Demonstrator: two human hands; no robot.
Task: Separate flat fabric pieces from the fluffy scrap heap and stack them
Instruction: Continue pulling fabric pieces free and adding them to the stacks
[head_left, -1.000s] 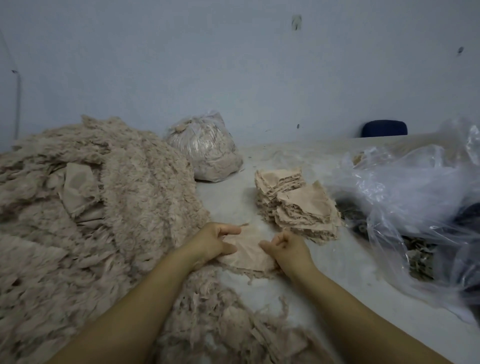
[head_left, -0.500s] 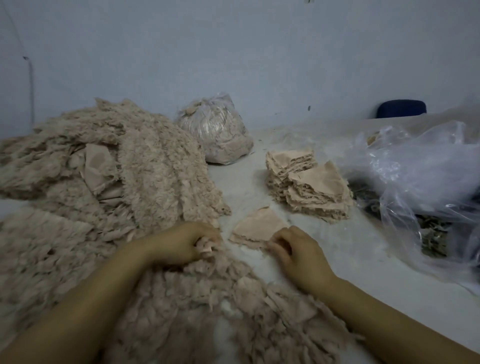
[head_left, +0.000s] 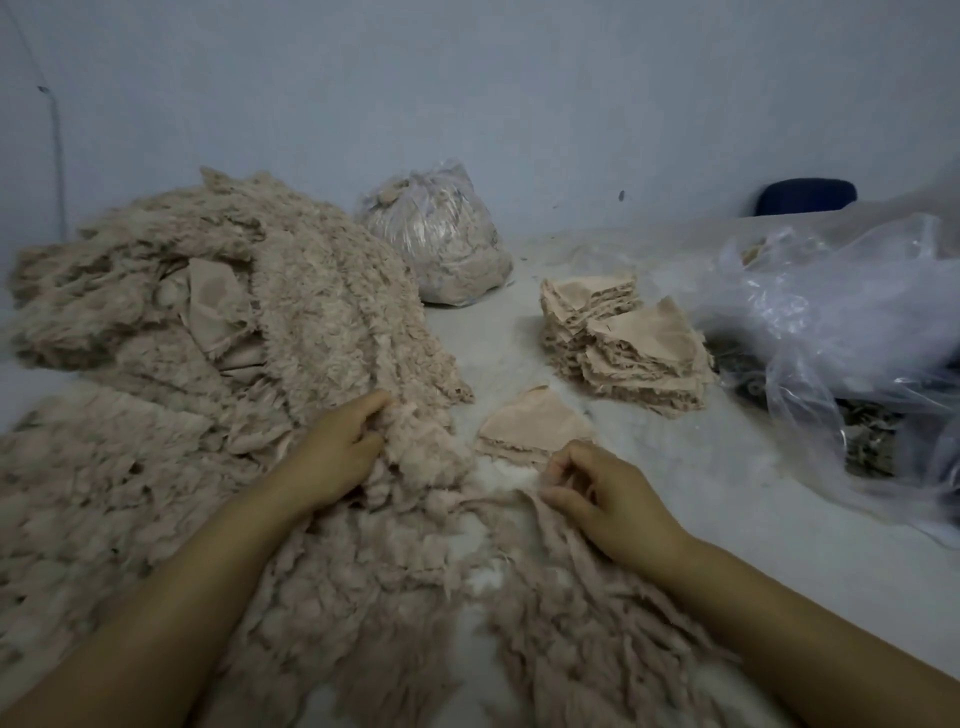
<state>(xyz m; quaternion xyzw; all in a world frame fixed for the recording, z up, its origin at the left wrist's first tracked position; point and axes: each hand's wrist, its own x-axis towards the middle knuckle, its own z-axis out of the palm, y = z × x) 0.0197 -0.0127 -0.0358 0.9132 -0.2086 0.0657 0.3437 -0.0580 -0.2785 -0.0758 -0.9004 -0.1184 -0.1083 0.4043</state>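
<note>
- No readable text, label, brand, number or sign anywhere in view.
</note>
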